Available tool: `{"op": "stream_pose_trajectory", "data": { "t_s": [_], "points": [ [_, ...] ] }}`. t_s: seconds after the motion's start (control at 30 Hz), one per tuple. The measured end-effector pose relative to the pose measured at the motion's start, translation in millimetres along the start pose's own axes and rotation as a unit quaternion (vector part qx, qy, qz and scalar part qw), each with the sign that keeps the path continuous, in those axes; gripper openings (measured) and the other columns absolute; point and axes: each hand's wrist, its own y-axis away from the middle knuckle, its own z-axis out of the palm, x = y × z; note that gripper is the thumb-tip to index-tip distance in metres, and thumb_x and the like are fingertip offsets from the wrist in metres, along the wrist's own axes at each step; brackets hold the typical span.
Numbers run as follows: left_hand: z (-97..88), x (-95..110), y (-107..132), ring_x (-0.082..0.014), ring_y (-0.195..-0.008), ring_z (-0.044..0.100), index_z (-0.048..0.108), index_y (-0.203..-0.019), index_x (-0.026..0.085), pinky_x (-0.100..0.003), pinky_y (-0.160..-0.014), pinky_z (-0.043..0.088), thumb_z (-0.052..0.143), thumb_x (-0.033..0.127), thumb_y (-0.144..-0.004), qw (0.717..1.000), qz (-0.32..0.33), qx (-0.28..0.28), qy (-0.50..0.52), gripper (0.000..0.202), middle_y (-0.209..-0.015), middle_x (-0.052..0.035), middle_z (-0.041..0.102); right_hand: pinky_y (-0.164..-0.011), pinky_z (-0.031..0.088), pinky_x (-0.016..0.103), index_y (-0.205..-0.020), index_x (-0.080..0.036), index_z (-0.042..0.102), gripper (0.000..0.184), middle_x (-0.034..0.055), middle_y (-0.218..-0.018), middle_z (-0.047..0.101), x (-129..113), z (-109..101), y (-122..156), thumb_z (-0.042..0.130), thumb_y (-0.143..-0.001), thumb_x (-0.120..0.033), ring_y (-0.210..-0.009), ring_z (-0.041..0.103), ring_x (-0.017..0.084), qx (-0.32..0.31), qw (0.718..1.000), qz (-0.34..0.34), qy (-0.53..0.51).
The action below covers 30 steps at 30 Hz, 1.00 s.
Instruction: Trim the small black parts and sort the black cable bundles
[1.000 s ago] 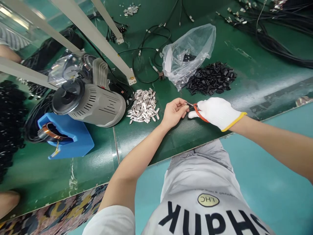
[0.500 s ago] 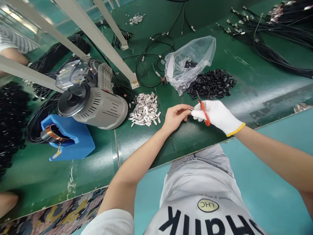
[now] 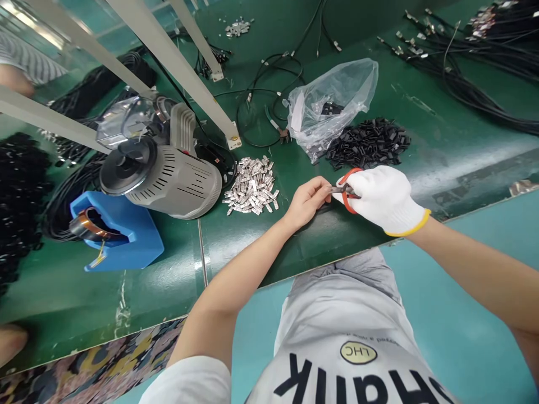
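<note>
My bare left hand [image 3: 310,200] is pinched closed at the table's front, its fingertips on a small metal piece [image 3: 331,189] largely covered by the fingers. Just right of it, my right hand [image 3: 381,196], in a white knit glove with a yellow cuff, is closed around red-handled scissors [image 3: 347,203]. Their dark metal part points left and meets the left fingertips. Left of my hands lies a pile of silver metal terminals [image 3: 252,188]. Behind the glove spreads a heap of small black plastic pieces [image 3: 370,141], partly under a clear plastic bag [image 3: 353,84].
A grey machine [image 3: 177,179] and a blue tape dispenser [image 3: 143,241] stand at left, beside pale frame posts [image 3: 181,73]. Black cables [image 3: 475,90] lie at back right. Pliers [image 3: 278,129] rest near the bag. Another person's striped sleeve [image 3: 29,59] shows at far left.
The scissors have turned in my right hand, from upright to pointing left at my left fingertips. The gloved hand has rolled over; my left hand stays nearly in place.
</note>
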Motion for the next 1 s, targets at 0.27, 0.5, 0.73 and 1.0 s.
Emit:
{"op": "stream_pose_trajectory", "data": {
  "t_s": [0.27, 0.5, 0.73, 1.0],
  "points": [
    [-1.4, -2, -2, -0.0064, -0.053, 0.053, 0.064, -0.099, 0.015, -0.022, -0.054, 0.043, 0.067, 0.052, -0.092, 0.999, 0.017, 0.038, 0.031, 0.037, -0.077, -0.0015, 0.067, -0.059, 0.024, 0.031, -0.107, -0.024, 0.070, 0.061, 0.0076, -0.077, 0.071, 10, -23, 3, 0.047, -0.087, -0.077, -0.066, 0.061, 0.024, -0.124, 0.985, 0.119, -0.006],
    [-0.8, -2, -2, -0.0062, -0.052, 0.054, 0.065, -0.097, 0.015, -0.021, -0.053, 0.044, 0.067, 0.051, -0.092, 0.999, 0.022, 0.044, 0.015, 0.036, -0.076, -0.0015, 0.068, -0.064, 0.026, 0.032, -0.108, -0.018, 0.073, 0.069, 0.0143, -0.086, 0.074, 9, -19, 10, 0.043, -0.088, -0.077, -0.079, 0.067, 0.030, -0.147, 0.986, 0.047, 0.064],
    [-0.7, 0, -1, -0.0060, -0.051, 0.054, 0.065, -0.095, 0.015, -0.021, -0.053, 0.044, 0.066, 0.052, -0.092, 0.999, 0.019, 0.042, -0.013, 0.037, -0.074, -0.0010, 0.066, -0.065, 0.025, 0.032, -0.105, -0.017, 0.073, 0.068, 0.0145, -0.085, 0.074, 8, -17, 6, 0.044, -0.088, -0.076, -0.080, 0.066, 0.030, -0.144, 0.987, 0.039, 0.057],
    [1.2, 1, 0, -0.0061, -0.051, 0.053, 0.065, -0.093, 0.015, -0.021, -0.052, 0.044, 0.065, 0.053, -0.092, 0.998, 0.016, 0.042, -0.034, 0.038, -0.073, -0.0009, 0.064, -0.065, 0.023, 0.031, -0.108, -0.016, 0.073, 0.069, 0.0153, -0.086, 0.074, 11, -15, 9, 0.044, -0.088, -0.075, -0.080, 0.065, 0.030, -0.143, 0.988, 0.042, 0.037]
  ]
}}
